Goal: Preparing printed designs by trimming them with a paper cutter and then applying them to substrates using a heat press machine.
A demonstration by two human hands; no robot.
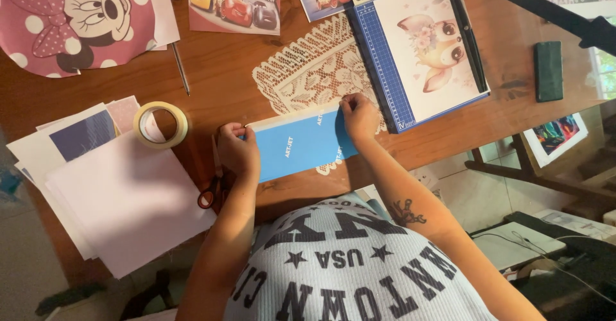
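Paper lies stacked at eight o'clock on the wooden table (218,70), a pile of white sheets (122,199) with a roll of masking tape (160,124) at its one o'clock corner. Red-handled scissors (208,196) sit just under your left forearm. Your left hand (236,149) is pinched closed on the nine o'clock edge of the blue sheet (295,146), and your right hand (359,117) pinches its one o'clock corner, fingers curled tight. The sheet lies flat at centre, partly over a lace doily (308,70). At two o'clock a paper trimmer (385,64) holds a cartoon animal print (430,45); a dark phone (548,70) rests at three o'clock.
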